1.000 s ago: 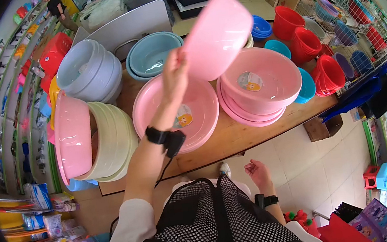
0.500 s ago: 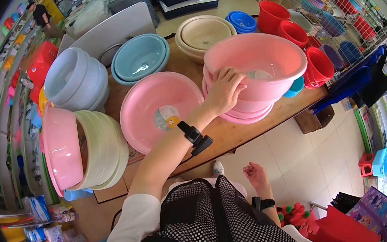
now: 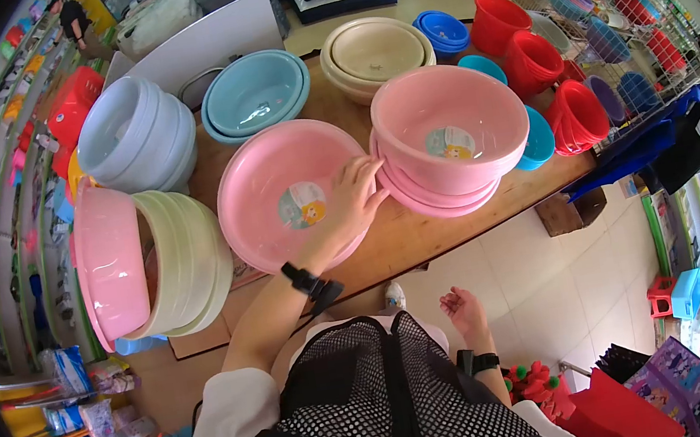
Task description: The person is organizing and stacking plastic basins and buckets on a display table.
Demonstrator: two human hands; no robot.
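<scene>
My left hand [image 3: 357, 192] reaches over the right side of a single pink basin [image 3: 250, 174]. Its fingers are apart and hold nothing, with the fingertips right at the left side of a stack of pink basins [image 3: 459, 169]. The top basin of that stack faces up, showing a round label [image 3: 449, 144] inside. A similar label [image 3: 302, 205] is in the single basin, partly beside my left forearm. My right hand [image 3: 464, 310] hangs low over the floor in front of the table, fingers loosely bent and apart, with nothing in it.
On the wooden table [image 3: 425, 239] stand light blue basins [image 3: 128, 133], teal basins [image 3: 256, 89], cream basins [image 3: 375, 49] and red buckets [image 3: 577, 115]. Tipped green basins [image 3: 186, 259] lean at the left with a pink basin [image 3: 111, 265]. A cardboard box [image 3: 571, 212] lies on the floor.
My left hand has left the rim of the top pink basin and moved left and down. That basin has shifted left, exposing more teal basins behind it. My right hand stays low.
</scene>
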